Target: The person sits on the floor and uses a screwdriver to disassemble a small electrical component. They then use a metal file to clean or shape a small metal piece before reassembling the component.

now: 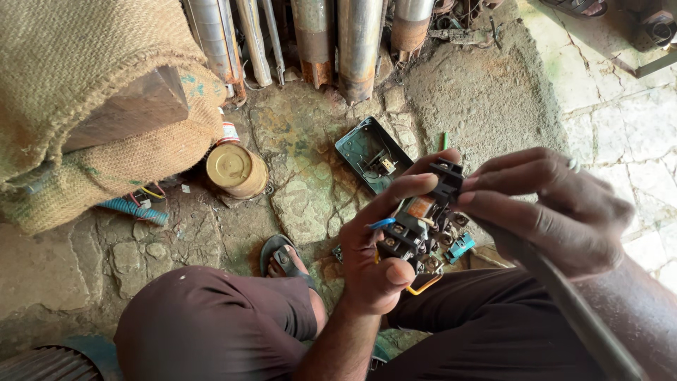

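Hands at centre right of the frame, both busy with one black electrical switch unit (417,233). Left hand (377,240) curled around the unit from the left and below, thumb across its lower front, index fingertip up near the top edge; firmly closed on it. Right hand (557,212) coming in from the right, fingers half bent, two fingertips touching the unit's upper black block; a long dark tool handle (564,303) tucked under the palm and running toward the lower right corner. Whether the right hand actually pinches the unit: cannot tell. Copper coil and screw terminals showing on the unit, a blue wire (381,223) sticking out left, a yellow wire (425,286) looping below.

Just beneath, dark trousers (204,324) over both knees, and a sandalled foot (285,259) on the stone floor (310,190). Beyond the unit, toward frame centre, a dark green cover plate (372,153) lying face up on the floor. Left of that, a round brass-coloured tin (236,169) beside a burlap sack (84,92) filling the upper left. Along the top edge, a row of rusty metal cylinders (338,42) standing upright.
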